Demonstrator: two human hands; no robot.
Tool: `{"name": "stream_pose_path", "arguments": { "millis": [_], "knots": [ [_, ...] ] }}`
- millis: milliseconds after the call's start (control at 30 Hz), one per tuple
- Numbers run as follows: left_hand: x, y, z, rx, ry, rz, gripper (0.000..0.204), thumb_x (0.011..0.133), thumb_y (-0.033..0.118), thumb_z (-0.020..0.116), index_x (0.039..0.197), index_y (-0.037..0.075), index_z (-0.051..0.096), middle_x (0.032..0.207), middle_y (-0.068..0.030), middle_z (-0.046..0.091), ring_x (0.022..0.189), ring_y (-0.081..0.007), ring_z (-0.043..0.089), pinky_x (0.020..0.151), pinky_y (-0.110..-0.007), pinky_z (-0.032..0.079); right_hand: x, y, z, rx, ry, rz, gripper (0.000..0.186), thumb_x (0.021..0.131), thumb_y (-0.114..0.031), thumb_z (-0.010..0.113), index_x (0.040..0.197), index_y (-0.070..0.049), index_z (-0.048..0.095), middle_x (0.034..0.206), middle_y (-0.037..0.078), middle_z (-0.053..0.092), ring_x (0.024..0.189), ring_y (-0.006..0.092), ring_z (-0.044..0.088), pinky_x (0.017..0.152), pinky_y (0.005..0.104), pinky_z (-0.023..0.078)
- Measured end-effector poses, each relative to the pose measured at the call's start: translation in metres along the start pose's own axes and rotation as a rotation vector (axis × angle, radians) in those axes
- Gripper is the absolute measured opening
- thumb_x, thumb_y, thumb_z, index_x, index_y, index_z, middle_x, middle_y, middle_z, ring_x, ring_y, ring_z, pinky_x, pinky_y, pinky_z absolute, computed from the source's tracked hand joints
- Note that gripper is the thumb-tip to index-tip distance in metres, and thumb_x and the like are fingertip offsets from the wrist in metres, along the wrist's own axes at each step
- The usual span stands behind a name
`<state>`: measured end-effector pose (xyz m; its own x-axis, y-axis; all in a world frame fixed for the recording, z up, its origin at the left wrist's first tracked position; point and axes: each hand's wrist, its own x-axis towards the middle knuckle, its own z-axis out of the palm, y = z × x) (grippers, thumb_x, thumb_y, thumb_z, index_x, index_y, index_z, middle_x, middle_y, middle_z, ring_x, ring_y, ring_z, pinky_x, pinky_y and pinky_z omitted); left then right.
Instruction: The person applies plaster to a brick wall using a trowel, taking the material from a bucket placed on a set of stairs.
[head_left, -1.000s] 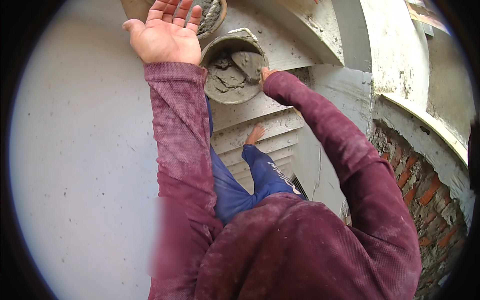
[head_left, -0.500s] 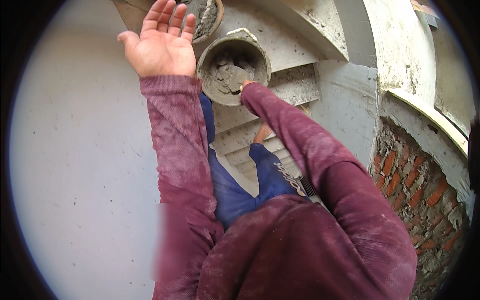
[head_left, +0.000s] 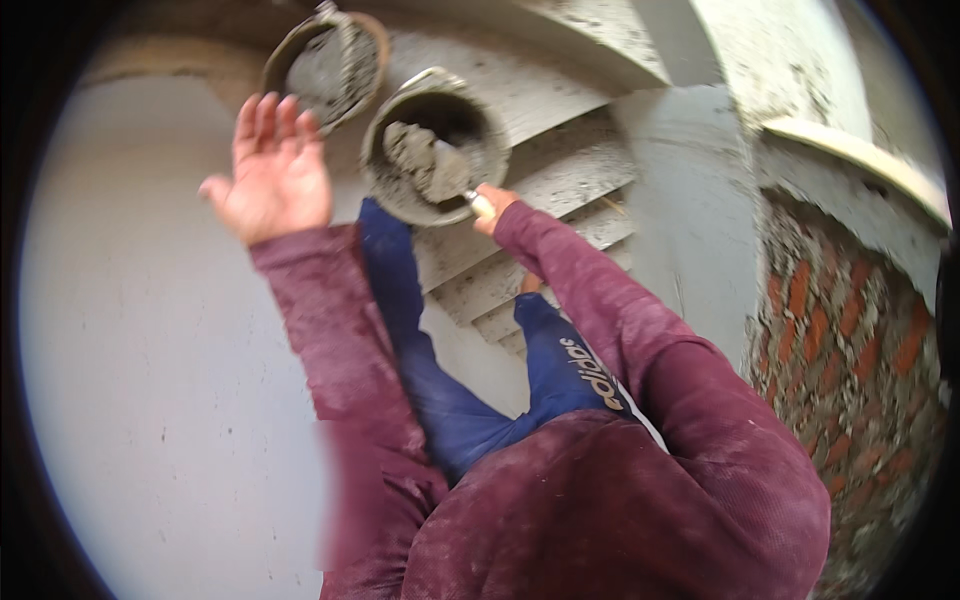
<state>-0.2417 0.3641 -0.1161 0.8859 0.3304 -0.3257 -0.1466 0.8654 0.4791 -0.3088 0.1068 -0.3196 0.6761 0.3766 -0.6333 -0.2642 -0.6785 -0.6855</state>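
Above speckled steps (head_left: 582,165), the right hand (head_left: 497,208) grips a mortar-loaded trowel (head_left: 453,177), well apart from the left hand (head_left: 276,190), spread empty.

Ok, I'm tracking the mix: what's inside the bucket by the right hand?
A trowel in the right hand holds grey mortar in or just over the bucket, whose inner wall shows. What's beneath is covered.

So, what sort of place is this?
Likely a building site or renovation: pale, grey-speckled stair steps, a round grey bucket holding wet-looking mortar, and a rough, partly plastered red-brick wall.
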Motion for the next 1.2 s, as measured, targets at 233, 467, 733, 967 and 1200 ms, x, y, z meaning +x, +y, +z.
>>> {"name": "stream_pose_path", "arguments": {
  "millis": [233, 467, 733, 967, 1200],
  "knots": [
    [-0.015, 0.019, -0.039, 0.299, 0.407, 0.241, 0.097, 0.076, 0.075, 0.008, 0.113, -0.004, 0.05, 0.11, -0.0149, 0.053, 0.1, -0.0279, 0.05, 0.091, -0.042, 0.041, -0.13, -0.015, -0.084, -0.01, 0.063, -0.17, 0.03, 0.064, -0.02, 0.059, 0.092, -0.011, 0.051, 0.077, 0.016, 0.06, 0.079, 0.0384, 0.057, 0.066, 0.0452, 0.046],
    [-0.061, 0.02, -0.011, 0.954, 0.377, 0.197, 0.062, 0.089, 0.057, 0.028, 0.113, 0.005, 0.052, 0.112, -0.008, 0.053, 0.099, -0.0232, 0.05, 0.086, -0.038, 0.041, -0.328, -0.011, -0.199, -0.165, 0.093, -0.295, 0.031, 0.068, -0.021, 0.061, 0.094, -0.006, 0.055, 0.078, 0.012, 0.06, 0.071, 0.0309, 0.058, 0.066, 0.0369, 0.047],
    [-0.175, 0.007, -0.062, 1.759, -0.065, 0.369, 0.041, 0.094, 0.029, 0.037, 0.117, -0.003, 0.047, 0.119, -0.0175, 0.049, 0.109, -0.0262, 0.046, 0.093, -0.033, 0.035, -0.424, 0.057, -0.329, 0.662, -0.068, 0.319, 0.033, 0.072, -0.012, 0.062, 0.104, -0.007, 0.056, 0.065, 0.002, 0.056, 0.039, 0.0102, 0.048, 0.031, 0.0216, 0.04],
    [-0.235, 0.01, -0.045, 2.021, 0.141, 0.394, 0.055, 0.091, 0.036, 0.042, 0.127, -0.005, 0.037, 0.13, -0.0218, 0.039, 0.122, -0.0325, 0.036, 0.103, -0.037, 0.025, -0.489, 0.071, -0.329, -0.268, 0.687, -0.158, 0.027, 0.077, -0.018, 0.057, 0.1, -0.005, 0.051, 0.074, 0.009, 0.055, 0.061, 0.0183, 0.054, 0.056, 0.0321, 0.045],
    [-0.249, -0.015, -0.038, 2.223, -0.014, 0.516, 0.061, 0.087, 0.041, 0.046, 0.133, 0.003, 0.032, 0.135, -0.0226, 0.031, 0.127, -0.0375, 0.025, 0.105, -0.043, 0.02, -0.365, 0.176, -0.262, -0.393, 0.807, 0.283, 0.036, 0.076, -0.023, 0.063, 0.102, -0.009, 0.042, 0.089, 0.02, 0.057, 0.086, 0.0379, 0.056, 0.07, 0.0459, 0.046]
  ]
}}
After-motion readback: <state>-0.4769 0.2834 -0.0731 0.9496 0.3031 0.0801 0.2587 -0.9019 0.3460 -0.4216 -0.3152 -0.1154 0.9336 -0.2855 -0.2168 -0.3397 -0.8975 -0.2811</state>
